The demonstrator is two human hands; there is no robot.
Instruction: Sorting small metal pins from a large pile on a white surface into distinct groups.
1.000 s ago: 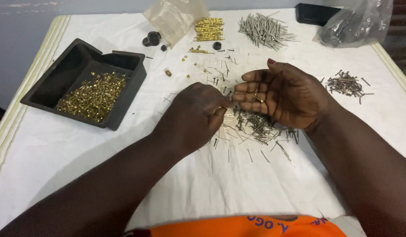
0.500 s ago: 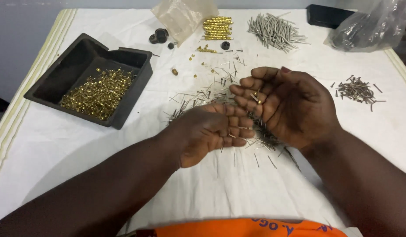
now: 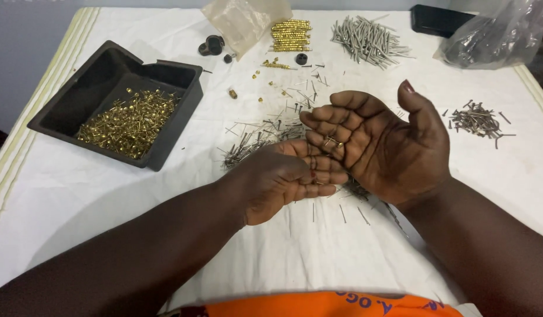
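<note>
Since earlier, left hand (image 3: pixel 295 176) slid under cupped right hand (image 3: pixel 380 147), both with fingers spread, over scattered nails (image 3: pixel 256 138).

The right hand (image 3: pixel 380 144) lies palm up, fingers slightly curled and thumb raised. The left hand (image 3: pixel 289 179) sits just near and left of it, palm tilted inward, fingertips touching the right fingers.

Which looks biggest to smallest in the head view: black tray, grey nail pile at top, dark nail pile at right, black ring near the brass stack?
1. black tray
2. grey nail pile
3. dark nail pile, though it lies nearer the camera
4. black ring
</note>
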